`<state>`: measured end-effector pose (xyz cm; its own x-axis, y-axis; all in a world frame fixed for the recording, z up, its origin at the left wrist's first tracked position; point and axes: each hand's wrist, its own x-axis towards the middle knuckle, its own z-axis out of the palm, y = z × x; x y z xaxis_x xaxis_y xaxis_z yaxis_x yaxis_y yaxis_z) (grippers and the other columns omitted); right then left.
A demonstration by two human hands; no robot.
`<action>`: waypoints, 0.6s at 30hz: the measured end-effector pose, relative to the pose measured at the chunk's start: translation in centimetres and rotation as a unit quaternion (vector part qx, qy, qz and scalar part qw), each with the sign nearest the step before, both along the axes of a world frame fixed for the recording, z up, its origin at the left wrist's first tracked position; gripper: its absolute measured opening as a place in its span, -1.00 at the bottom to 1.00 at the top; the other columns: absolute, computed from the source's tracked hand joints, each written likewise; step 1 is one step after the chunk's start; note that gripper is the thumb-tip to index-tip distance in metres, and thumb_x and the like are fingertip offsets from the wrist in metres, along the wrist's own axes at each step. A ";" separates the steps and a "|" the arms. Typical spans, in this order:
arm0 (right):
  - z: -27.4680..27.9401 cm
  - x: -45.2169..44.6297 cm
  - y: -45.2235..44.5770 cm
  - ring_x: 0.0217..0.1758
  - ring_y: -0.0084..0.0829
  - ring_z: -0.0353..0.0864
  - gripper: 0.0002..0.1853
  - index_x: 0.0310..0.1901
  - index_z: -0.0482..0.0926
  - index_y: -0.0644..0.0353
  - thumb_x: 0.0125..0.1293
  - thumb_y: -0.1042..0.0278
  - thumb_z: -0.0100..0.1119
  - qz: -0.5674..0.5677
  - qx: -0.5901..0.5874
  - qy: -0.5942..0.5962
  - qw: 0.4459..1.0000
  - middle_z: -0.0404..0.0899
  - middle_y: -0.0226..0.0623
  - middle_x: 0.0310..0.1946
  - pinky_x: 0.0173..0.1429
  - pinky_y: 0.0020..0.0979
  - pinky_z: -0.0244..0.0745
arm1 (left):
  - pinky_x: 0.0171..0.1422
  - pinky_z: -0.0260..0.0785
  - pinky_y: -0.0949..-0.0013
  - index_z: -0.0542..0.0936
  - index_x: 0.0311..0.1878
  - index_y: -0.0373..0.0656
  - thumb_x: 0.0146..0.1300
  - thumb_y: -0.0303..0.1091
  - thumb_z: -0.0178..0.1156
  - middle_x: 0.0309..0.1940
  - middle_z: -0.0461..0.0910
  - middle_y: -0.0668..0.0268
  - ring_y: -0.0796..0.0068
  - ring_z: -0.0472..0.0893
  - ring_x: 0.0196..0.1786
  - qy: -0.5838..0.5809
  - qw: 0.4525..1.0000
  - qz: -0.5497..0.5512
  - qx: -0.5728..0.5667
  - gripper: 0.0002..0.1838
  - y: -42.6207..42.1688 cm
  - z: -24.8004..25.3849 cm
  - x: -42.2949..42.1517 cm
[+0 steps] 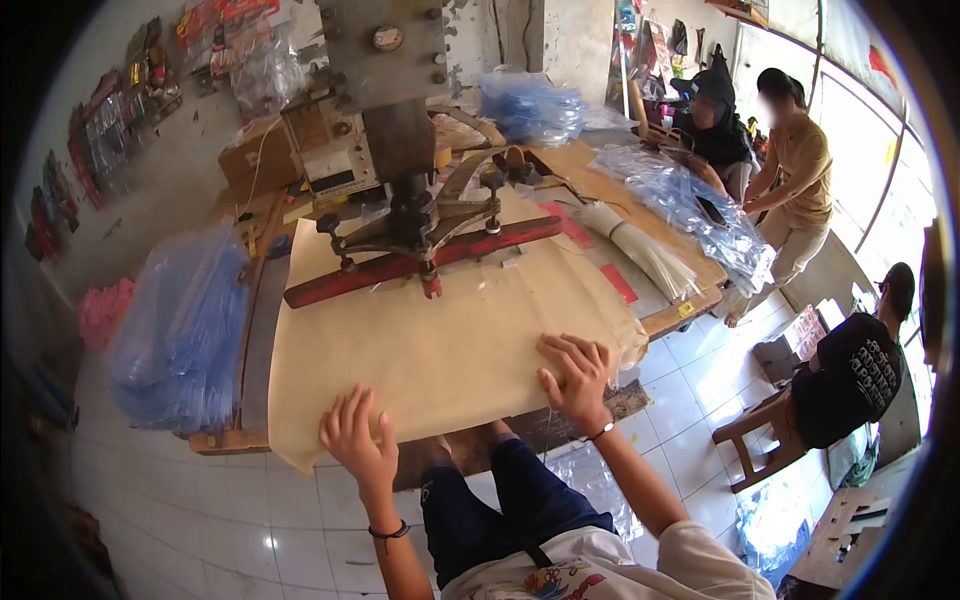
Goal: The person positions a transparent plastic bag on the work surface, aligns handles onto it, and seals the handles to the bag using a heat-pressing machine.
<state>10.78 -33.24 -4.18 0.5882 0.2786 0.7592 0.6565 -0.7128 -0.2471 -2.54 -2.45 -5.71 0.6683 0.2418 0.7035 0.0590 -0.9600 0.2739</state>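
A large tan paper-like sheet (pixel 430 345) covers the near part of the work table, its front edge hanging over. My left hand (pixel 358 435) lies on the sheet near its front left corner, fingers spread. Toward the front right, my right hand (pixel 577 376) rests on the same sheet with its fingers apart. Neither hand grips anything. Beyond my hands, a machine head (pixel 415 225) carries a long red bar (pixel 375 272) low over the sheet. Whether the bar touches the sheet, I cannot tell.
Stacked clear bluish plastic (pixel 180 325) lies at the left; more plastic bags (pixel 535 105) sit at the back. White strips (pixel 640 245) and plastic sheets (pixel 690 205) lie on the right. Two people are beyond them; another person sits on a wooden stool (pixel 765 435).
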 end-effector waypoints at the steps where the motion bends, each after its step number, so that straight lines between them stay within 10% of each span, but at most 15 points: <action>1: -0.9 -0.1 0.5 0.25 -0.30 0.56 -0.70 0.01 0.72 0.03 0.28 0.17 0.28 -0.014 0.023 -0.013 1.000 0.69 -0.42 0.11 0.36 -0.16 0.27 | 0.57 0.02 -0.15 0.60 0.26 -0.10 0.40 -0.17 0.10 0.39 0.52 0.23 0.07 0.42 0.42 -0.017 1.000 0.005 0.000 -0.57 -0.2 -1.1 -0.1; 18: -1.6 -1.2 1.4 0.29 -0.27 0.50 -0.75 -0.01 0.73 0.03 0.31 0.28 0.23 -0.030 0.066 -0.007 0.997 0.66 -0.42 0.11 0.48 -0.07 0.11 | 0.58 -0.02 -0.27 0.56 0.30 -0.03 0.37 -0.19 0.13 0.41 0.47 0.19 -0.02 0.36 0.46 -0.028 0.999 -0.030 0.002 -0.55 0.3 -2.7 -1.8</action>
